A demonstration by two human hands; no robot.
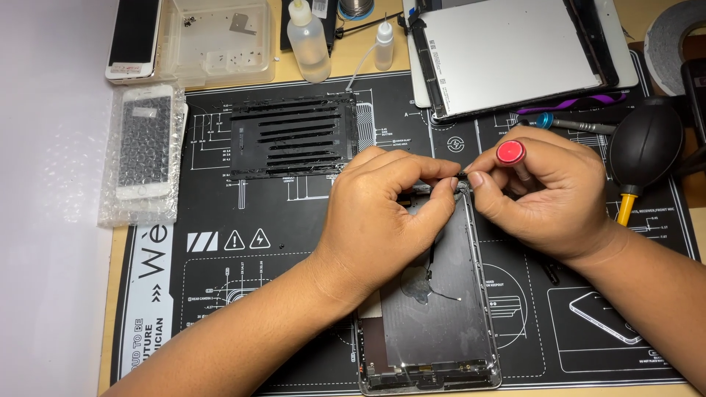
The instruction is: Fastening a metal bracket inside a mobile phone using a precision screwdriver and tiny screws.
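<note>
A pale wooden counter (110, 294) fills the view, seen from straight above. Most of it lies under a black work mat (243, 220) printed with white line drawings and warning symbols. Along the left edge, a smooth white surface (44, 220) glows softly and evenly, brightest near the middle. Light falls from above, bright and even, with only faint shadows. No wall, floor or window shows in the frame.
</note>
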